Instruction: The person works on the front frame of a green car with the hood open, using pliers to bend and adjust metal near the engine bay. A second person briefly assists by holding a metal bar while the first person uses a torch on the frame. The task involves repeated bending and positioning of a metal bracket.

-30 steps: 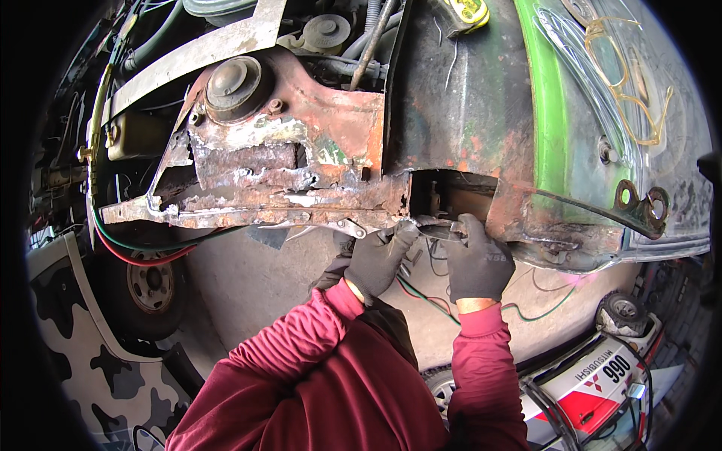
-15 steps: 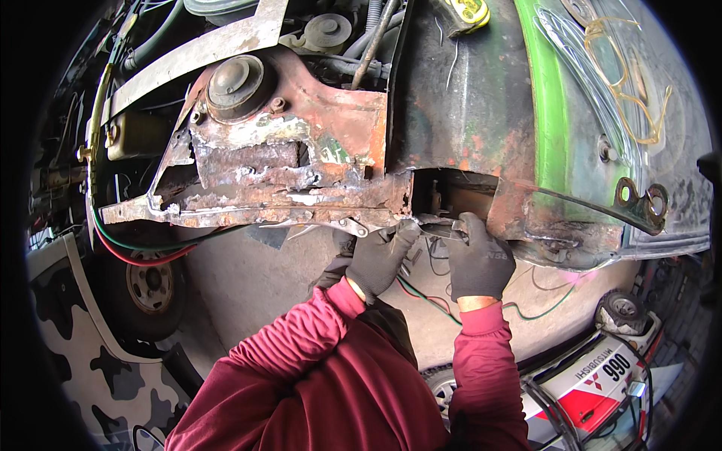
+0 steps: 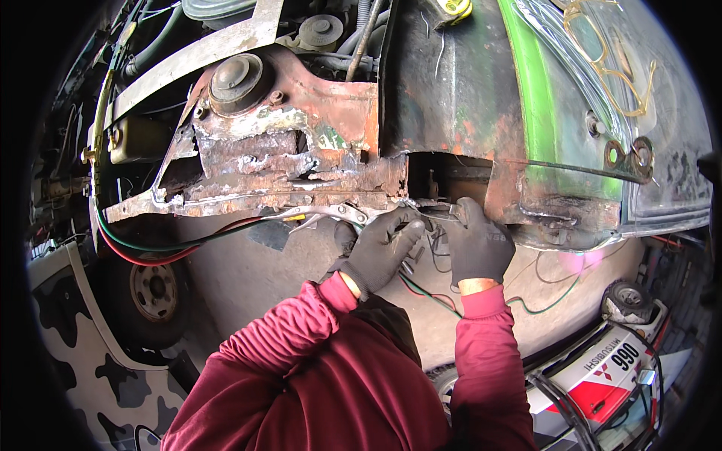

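Observation:
My left hand (image 3: 381,246), in a dark grey glove, is just under the rusted lower edge of the vehicle panel (image 3: 278,199). Its thumb and forefinger curl toward each other; what lies between the tips, if anything, is too small to make out. To its right, my gloved right hand (image 3: 483,244) pinches a thin metal piece (image 3: 444,215) below a rectangular opening (image 3: 451,180) in the bodywork. Locking pliers (image 3: 347,213) sit at the panel's lower edge, beside my left hand.
Red and green hoses (image 3: 188,246) run below the panel and across the floor. A spotted camouflage vehicle body (image 3: 83,331) stands at left, with a wheel (image 3: 153,291). At lower right is a white and red vehicle (image 3: 594,383). Coiled wire (image 3: 579,64) lies on the green-striped bodywork.
My left hand has drawn slightly down, and its thumb and forefinger have parted somewhat. My right hand still pinches the metal piece. The whole view has shifted a little.

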Tool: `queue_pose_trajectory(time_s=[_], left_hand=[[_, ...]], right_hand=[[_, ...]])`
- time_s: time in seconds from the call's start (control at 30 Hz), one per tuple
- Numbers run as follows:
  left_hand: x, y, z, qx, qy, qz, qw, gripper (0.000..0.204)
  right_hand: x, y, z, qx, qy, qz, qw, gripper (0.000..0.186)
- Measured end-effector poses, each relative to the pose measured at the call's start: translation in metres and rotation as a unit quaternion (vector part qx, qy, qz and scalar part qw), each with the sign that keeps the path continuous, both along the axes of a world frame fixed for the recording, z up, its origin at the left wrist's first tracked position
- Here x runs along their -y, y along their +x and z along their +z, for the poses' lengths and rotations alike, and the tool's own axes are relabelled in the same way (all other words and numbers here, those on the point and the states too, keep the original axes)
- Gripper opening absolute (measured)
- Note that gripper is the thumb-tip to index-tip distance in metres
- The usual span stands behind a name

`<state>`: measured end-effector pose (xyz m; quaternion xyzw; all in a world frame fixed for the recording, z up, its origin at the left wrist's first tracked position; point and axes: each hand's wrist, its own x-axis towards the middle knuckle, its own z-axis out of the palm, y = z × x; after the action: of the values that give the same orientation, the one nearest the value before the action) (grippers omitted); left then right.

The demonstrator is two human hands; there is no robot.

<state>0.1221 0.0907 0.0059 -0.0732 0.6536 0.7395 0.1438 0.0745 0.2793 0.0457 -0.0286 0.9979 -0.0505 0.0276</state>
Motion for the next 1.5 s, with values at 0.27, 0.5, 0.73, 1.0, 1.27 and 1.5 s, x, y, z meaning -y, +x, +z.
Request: queue_pose_trajectory(time_s=[0.27,0.5,0.73,1.0,1.27,1.5], left_hand=[[-0.001,0.028,-0.018,-0.048,-0.096,-0.057,0.993,0.039],[-0.012,0.038,-0.026,-0.045,-0.131,-0.033,0.99,0.04],[-0.019,0.04,-0.02,-0.022,-0.095,0.01,0.995,0.039],[-0.026,0.035,-0.033,-0.032,-0.09,0.054,0.994,0.043],[-0.039,0.028,-0.061,-0.02,-0.109,0.14,0.984,0.047],[-0.04,0.007,-0.067,-0.017,-0.165,0.131,0.977,0.053]], right_hand=[[-0.002,0.001,-0.004,0.021,0.029,0.012,0.999,0.04],[0.005,-0.001,0.001,-0.012,0.011,0.013,1.0,0.032],[0.005,-0.001,0.003,-0.044,0.007,0.03,0.999,0.046],[0.004,-0.001,0.0,-0.031,0.023,0.023,0.999,0.046],[0.006,-0.001,0.005,-0.009,0.047,0.028,0.998,0.046],[0.0,-0.002,0.007,-0.011,0.083,0.088,0.993,0.046]])
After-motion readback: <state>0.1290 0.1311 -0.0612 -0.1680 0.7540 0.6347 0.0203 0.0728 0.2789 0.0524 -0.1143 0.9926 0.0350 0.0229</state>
